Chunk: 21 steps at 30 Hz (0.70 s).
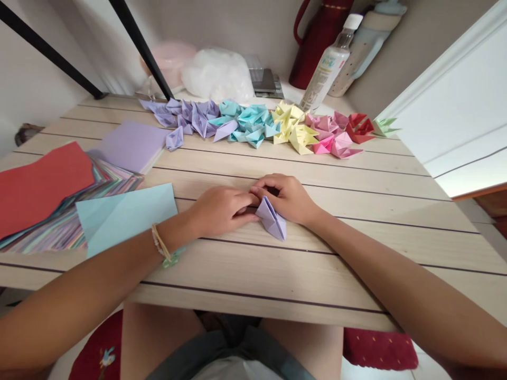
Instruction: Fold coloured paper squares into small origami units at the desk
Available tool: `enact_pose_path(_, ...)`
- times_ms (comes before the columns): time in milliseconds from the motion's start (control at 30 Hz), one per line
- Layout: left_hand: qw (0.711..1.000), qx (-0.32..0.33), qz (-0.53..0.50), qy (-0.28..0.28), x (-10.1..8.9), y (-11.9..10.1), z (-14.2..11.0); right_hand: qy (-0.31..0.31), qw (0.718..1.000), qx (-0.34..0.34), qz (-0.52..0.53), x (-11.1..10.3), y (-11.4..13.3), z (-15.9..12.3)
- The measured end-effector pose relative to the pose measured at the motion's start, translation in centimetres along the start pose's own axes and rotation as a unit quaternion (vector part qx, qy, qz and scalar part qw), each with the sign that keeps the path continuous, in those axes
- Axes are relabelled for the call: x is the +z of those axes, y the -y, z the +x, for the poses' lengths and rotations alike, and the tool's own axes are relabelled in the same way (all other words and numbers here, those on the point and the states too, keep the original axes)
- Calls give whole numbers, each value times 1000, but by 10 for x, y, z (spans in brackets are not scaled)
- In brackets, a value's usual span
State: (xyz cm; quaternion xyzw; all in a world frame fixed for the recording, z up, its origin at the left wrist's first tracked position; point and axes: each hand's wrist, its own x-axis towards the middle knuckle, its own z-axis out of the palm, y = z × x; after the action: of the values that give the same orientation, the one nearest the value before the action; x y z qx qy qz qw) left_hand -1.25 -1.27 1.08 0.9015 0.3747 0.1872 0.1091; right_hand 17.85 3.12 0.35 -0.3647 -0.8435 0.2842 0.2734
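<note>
A small lilac origami piece [272, 220], folded to a pointed shape with an open slit along its top, is tilted just above or on the table in front of me. My left hand [227, 210] pinches its left side between closed fingers. From behind, my right hand [291, 198] curls around the far end, its thumb and fingertips close to my left fingertips. The right fingers are partly hidden. A light blue paper sheet [127, 214] lies beside my left forearm.
Finished origami pieces in lilac [198, 117], blue [253, 122], yellow [293, 126], pink [335, 134] and red [359, 128] line the table's back. Paper stacks [43, 184] lie left. A plastic bottle [327, 68] and red thermos [317, 42] stand behind.
</note>
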Motion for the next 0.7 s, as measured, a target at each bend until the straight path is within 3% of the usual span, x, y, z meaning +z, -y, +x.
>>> enact_pose_path(300, 998, -28, -60, 7, -4, -2, 2, 6, 1000, -12, -1, 0, -2, 0)
enact_pose_path(433, 993, -44, -91, -53, -3, -4, -1, 8, 1000, -15, -2, -1, 0, 1)
enact_pose_path(533, 989, 6, -103, -101, -4, -6, -1, 6, 1000, -14, 0, -1, 2, 0)
enact_pose_path(700, 990, 89, -62, -84, -4, -6, 2, 3, 1000, -10, 6, -1, 4, 0)
